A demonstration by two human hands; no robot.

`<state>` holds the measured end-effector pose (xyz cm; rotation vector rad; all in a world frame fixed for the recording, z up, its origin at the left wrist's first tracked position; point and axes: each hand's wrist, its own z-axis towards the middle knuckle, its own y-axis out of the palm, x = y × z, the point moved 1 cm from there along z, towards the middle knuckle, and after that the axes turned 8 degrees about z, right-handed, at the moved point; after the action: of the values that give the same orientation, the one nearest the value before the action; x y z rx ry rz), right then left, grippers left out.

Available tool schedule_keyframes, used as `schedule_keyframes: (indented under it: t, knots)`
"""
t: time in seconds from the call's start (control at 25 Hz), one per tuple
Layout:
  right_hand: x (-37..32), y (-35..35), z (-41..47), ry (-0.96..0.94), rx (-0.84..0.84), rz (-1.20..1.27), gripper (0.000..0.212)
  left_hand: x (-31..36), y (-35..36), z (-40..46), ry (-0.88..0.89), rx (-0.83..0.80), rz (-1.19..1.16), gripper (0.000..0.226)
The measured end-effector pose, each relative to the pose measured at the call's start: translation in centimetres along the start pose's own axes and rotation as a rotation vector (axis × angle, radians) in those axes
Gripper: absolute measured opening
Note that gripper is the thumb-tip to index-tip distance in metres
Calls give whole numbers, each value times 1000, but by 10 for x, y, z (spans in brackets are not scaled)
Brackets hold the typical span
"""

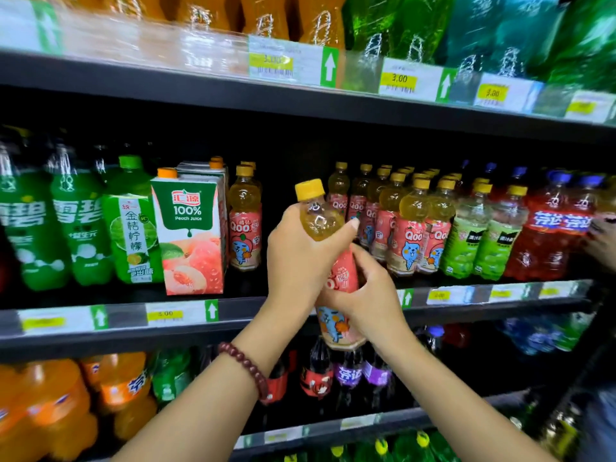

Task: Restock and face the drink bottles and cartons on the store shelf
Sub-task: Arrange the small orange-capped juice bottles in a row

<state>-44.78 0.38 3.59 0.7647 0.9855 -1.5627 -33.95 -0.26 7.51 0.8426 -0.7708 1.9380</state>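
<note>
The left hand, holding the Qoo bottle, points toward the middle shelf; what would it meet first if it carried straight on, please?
Probably nothing at first: the left hand points into the gap between the lone Qoo bottle beside the peach carton and the Qoo rows. Depth is unclear.

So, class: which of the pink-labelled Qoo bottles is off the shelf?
The Qoo bottle held in front of the middle shelf, gripped by the left hand and right hand; the others stand on it.
</note>
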Motion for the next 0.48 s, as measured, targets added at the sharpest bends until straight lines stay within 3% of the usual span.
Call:
schedule_keyframes:
  t: [0.12, 0.28, 0.36, 0.48]
  knots:
    - [7, -2, -19, 17, -77, 76, 77, 3, -12, -11, 16, -54, -39, 27]
    - [7, -12, -37, 167, -417, 407, 66, 13, -26, -21, 11, -62, -134, 23]
    - [5, -6, -45, 136, -377, 381, 63, 17, -28, -26, -9, -25, -139, 31]
    - [-4, 10, -50, 23, -129, 250, 66, 19, -29, -27, -46, 39, -2, 53]
